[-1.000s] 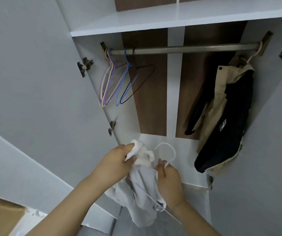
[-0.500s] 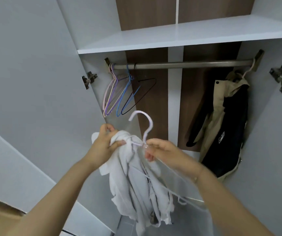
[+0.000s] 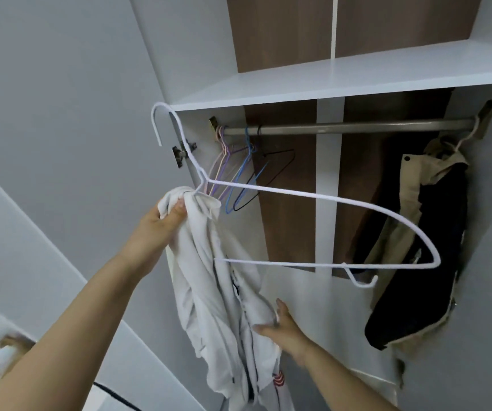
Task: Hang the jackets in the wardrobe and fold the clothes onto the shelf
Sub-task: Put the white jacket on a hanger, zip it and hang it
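I note the left hand [image 3: 161, 223] gripping the bunched collar of the white jacket [image 3: 218, 307], held up below and left of the rail [image 3: 357, 127]. The white hanger [image 3: 313, 197] juts from that same bunch, hook uppermost. The right hand [image 3: 283, 330], fingers fairly straight, touches the jacket's lower folds. A beige-and-black jacket [image 3: 434, 247] hangs at the rail's right end; coloured hangers [image 3: 238, 173] at its left.

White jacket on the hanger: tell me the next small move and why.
Probably pull the white jacket over the bare right arm of the white hanger with the right hand; it hangs bunched at the neck in the left hand.
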A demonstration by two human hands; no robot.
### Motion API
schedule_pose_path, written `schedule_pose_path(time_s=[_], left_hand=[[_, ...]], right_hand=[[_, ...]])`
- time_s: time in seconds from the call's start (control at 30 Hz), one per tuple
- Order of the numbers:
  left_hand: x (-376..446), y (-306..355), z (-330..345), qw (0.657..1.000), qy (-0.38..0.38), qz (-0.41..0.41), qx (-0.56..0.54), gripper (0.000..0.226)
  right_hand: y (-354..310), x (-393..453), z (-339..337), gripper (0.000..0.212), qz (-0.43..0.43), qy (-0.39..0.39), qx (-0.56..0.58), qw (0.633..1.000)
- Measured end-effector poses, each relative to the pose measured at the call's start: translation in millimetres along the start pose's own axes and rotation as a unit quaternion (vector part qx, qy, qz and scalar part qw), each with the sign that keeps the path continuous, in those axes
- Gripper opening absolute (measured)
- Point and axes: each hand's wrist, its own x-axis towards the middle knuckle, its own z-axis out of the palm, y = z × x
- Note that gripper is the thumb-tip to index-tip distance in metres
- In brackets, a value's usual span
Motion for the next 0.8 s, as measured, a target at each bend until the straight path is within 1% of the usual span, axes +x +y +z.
schedule_pose_path(time_s=[0.03, 0.07, 0.1, 0.17, 0.2, 0.23, 0.27, 0.37, 0.4, 0.43, 0.47, 0.5, 0.57, 0.6, 0.63, 0.67, 0.7, 0.73, 0.77, 0.8], left_hand=[[-0.2, 3.9, -4.4, 1.0, 0.006, -0.003, -0.005, 0.028], [0.3, 6.8, -9.2, 1.0, 0.009, 0.0, -0.002, 0.025], [-0.4, 10.5, -13.3, 1.0, 0.015, 0.005, 0.002, 0.022], [-1.2, 16.4, -23.7, 0.999, 0.029, 0.012, 0.009, 0.019], [-0.6, 16.4, -30.7, 0.999, 0.035, 0.012, 0.019, 0.02], [-0.5, 16.4, -38.7, 0.998, 0.047, 0.007, 0.036, 0.024], [0.2, 14.4, -47.3, 0.996, 0.066, 0.001, 0.061, 0.026], [-2.1, 5.3, -76.1, 0.98, 0.13, -0.007, 0.154, 0.014], [-3.9, 0.6, -85.8, 0.973, 0.134, -0.009, 0.187, 0.011], [-6.8, -2.5, -91.2, 0.969, 0.123, -0.011, 0.216, 0.009], [-9.5, -7.3, -95.9, 0.959, 0.103, -0.01, 0.262, 0.012], [-12.4, -11.2, -97.0, 0.941, 0.084, -0.007, 0.328, 0.015], [-14.8, -23.4, -92.2, 0.878, 0.058, 0.015, 0.474, 0.033], [-15.9, -28.9, -84.0, 0.861, 0.048, 0.026, 0.505, 0.036], [-16.2, -33.2, -74.7, 0.864, 0.035, 0.034, 0.502, 0.033], [-15.7, -35.4, -64.8, 0.881, 0.017, 0.043, 0.471, 0.023], [-14.2, -39.0, -56.4, 0.91, -0.007, 0.048, 0.412, 0.015], [-12.8, -41.9, -49.1, 0.935, -0.036, 0.043, 0.352, 0.018], [-11.3, -44.4, -42.3, 0.95, -0.074, 0.035, 0.3, 0.022], [-9.7, -45.9, -37.0, 0.956, -0.111, 0.025, 0.269, 0.019]], right_hand=[[-1.7, 5.5, 7.7, 0.109, 0.025, 0.024, 0.019, 0.999], [-0.9, 11.0, 14.0, 0.109, 0.049, 0.036, 0.032, 0.998], [2.0, 16.8, 20.4, 0.101, 0.071, 0.033, 0.044, 0.996], [8.5, 24.8, 31.7, 0.066, 0.087, 0.014, 0.077, 0.993], [11.4, 26.4, 35.0, 0.049, 0.079, 0.019, 0.096, 0.992], [13.7, 27.4, 35.0, 0.038, 0.064, 0.028, 0.117, 0.991], [13.9, 27.1, 30.9, 0.03, 0.049, 0.032, 0.133, 0.989], [2.5, 23.3, -1.5, 0.025, 0.01, 0.008, 0.141, 0.99], [-4.0, 21.6, -17.3, 0.024, -0.003, 0.018, 0.144, 0.989], [-12.0, 19.6, -34.1, 0.024, -0.016, 0.045, 0.149, 0.988], [-22.0, 17.3, -50.4, 0.024, -0.03, 0.077, 0.154, 0.985], [-32.5, 13.9, -65.7, 0.024, -0.043, 0.105, 0.158, 0.981], [-55.8, 4.5, -93.2, 0.023, -0.074, 0.14, 0.153, 0.975], [-67.6, -1.1, -104.6, 0.024, -0.091, 0.143, 0.141, 0.975], [-79.4, -7.7, -114.4, 0.025, -0.108, 0.14, 0.128, 0.976], [-91.3, -14.1, -123.9, 0.026, -0.124, 0.139, 0.115, 0.976], [-103.0, -20.3, -131.9, 0.026, -0.137, 0.142, 0.105, 0.975], [-114.4, -26.1, -139.2, 0.026, -0.143, 0.156, 0.092, 0.973], [-125.2, -31.6, -145.0, 0.025, -0.146, 0.178, 0.079, 0.97], [-134.4, -36.9, -150.8, 0.025, -0.149, 0.206, 0.063, 0.965]])
